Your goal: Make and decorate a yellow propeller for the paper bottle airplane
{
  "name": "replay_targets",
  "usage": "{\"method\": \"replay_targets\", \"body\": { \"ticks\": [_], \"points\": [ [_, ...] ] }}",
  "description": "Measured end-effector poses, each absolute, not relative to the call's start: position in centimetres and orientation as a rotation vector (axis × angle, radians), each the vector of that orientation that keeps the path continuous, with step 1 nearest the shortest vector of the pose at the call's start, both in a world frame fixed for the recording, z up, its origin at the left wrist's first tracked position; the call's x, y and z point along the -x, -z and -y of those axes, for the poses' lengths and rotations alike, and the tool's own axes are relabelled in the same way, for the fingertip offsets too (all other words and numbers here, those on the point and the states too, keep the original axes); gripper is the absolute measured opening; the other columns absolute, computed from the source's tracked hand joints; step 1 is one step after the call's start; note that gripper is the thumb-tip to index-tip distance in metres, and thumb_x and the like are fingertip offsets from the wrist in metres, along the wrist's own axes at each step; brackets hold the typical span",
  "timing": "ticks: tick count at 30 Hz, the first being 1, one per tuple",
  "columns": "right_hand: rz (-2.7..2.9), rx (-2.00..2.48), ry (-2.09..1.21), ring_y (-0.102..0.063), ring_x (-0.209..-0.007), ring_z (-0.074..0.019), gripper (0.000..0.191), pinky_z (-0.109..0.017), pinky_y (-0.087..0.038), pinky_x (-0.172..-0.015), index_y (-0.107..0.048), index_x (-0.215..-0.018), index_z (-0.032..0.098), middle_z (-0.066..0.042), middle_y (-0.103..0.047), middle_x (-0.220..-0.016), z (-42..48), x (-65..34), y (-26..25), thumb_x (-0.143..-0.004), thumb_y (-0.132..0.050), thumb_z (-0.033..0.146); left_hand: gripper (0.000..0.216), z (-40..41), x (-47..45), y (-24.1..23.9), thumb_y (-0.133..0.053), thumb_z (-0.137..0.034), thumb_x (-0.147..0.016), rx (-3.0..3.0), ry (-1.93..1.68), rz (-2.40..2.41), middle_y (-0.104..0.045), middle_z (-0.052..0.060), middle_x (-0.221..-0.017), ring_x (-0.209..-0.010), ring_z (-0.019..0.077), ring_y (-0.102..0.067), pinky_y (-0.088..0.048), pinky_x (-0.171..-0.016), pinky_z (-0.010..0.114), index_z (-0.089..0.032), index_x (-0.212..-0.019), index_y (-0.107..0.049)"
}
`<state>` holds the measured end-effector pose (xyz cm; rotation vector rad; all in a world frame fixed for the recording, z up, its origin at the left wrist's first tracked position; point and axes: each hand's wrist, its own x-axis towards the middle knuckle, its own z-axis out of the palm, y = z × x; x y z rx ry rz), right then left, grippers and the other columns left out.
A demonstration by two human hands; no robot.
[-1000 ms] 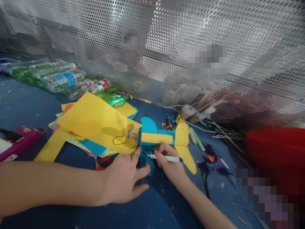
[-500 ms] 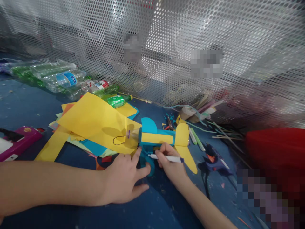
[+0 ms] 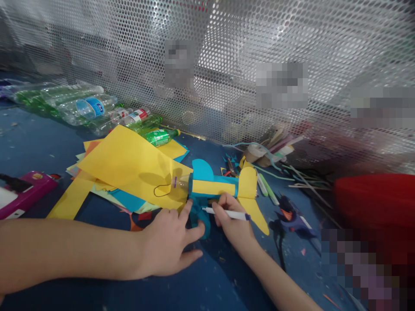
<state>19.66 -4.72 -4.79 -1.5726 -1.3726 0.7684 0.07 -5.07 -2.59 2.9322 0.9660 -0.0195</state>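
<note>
A paper-covered plastic bottle lies on its side, wrapped in blue with a yellow strip and fitted with blue side flaps and yellow tail pieces. My left hand has its fingers spread and presses on the near blue flap. Between the fingertips of my right hand is a white marker with a dark purple end, its tip at the same flap. Yellow paper sheets lie under the bottle's clear neck.
Several plastic bottles lie at the back left along a perforated metal screen. A magenta power strip is at left. Glue sticks and a dark blue glue gun lie to the right, beside a person's red clothing.
The marker tip has shifted very slightly right along the blue flap. My left hand stays in place on the flap.
</note>
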Motion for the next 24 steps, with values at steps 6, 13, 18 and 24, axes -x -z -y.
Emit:
{"method": "replay_targets", "body": {
  "ticks": [6, 13, 18, 24],
  "points": [
    [1.367, 1.571, -0.786, -0.038, -0.039, -0.0106, 0.027, -0.022, -0.030, -0.041, -0.037, -0.060, 0.025, 0.008, -0.042, -0.041, 4.77, -19.62, 4.58, -0.079, -0.056, 0.032, 0.052, 5.06, -0.09, 2.56, -0.036, -0.057, -0.092, -2.935, 0.022, -0.967, -0.035, 0.024, -0.148, -0.089, 0.0349, -0.064, -0.051, -0.069, 0.049, -0.028, -0.134, -0.045],
    [1.374, 1.558, -0.805, -0.037, -0.038, -0.0102, 0.027, -0.022, -0.029, -0.040, -0.037, -0.060, 0.025, 0.008, -0.043, -0.040, 4.71, -19.45, 4.46, -0.078, -0.056, 0.031, 0.051, 5.03, -0.10, 2.71, -0.036, -0.056, -0.092, -2.945, 0.013, -0.954, -0.036, 0.024, -0.147, -0.088, 0.0353, -0.064, -0.051, -0.068, 0.048, -0.028, -0.134, -0.045],
    [1.372, 1.565, -0.796, -0.038, -0.038, -0.0100, 0.027, -0.022, -0.029, -0.040, -0.037, -0.061, 0.025, 0.009, -0.043, -0.040, 4.68, -19.60, 4.81, -0.079, -0.056, 0.032, 0.051, 5.02, -0.13, 2.70, -0.035, -0.056, -0.092, -2.950, 0.025, -0.960, -0.037, 0.023, -0.146, -0.088, 0.0347, -0.065, -0.052, -0.068, 0.049, -0.028, -0.134, -0.045],
    [1.390, 1.532, -0.808, -0.038, -0.038, -0.0104, 0.027, -0.022, -0.030, -0.040, -0.037, -0.062, 0.025, 0.008, -0.043, -0.041, 4.59, -19.79, 5.17, -0.080, -0.055, 0.034, 0.052, 4.98, -0.11, 2.67, -0.035, -0.057, -0.092, -2.947, 0.032, -0.965, -0.035, 0.023, -0.148, -0.090, 0.0347, -0.064, -0.052, -0.069, 0.049, -0.029, -0.135, -0.044]
  ]
}}
